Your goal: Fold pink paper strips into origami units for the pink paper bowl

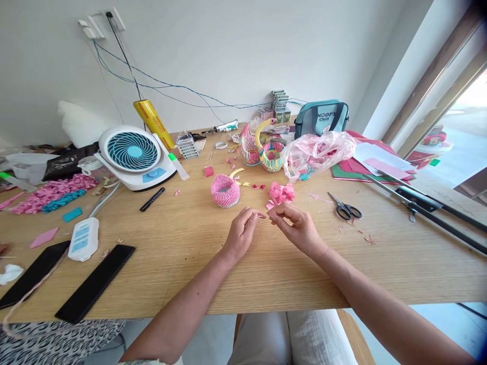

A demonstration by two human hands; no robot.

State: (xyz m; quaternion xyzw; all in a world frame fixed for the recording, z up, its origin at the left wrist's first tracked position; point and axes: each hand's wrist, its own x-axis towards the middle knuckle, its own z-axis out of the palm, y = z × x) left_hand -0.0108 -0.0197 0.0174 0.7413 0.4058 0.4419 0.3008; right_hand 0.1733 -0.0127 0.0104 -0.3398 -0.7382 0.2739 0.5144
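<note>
Beyond the left hand [240, 230] and the right hand [299, 228] stands a plain, pale wall [213, 45], with white sockets [95, 28] high up, to the left of both. Under the hands spreads a wooden table [182, 274] with visible grain. Well off to the right of the right hand, bright light shows through glass [460, 121] beside a brown frame [431, 76]. Below the hands, past the table's near edge, lie pale floor [437, 324] and a wooden seat [353, 335].

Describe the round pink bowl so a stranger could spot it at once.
On the wooden table, look just beyond the left hand. The bowl sits there, rounded and textured. Mostly pink, it is nearer the hand than the multicoloured basket-like pieces farther back.
</note>
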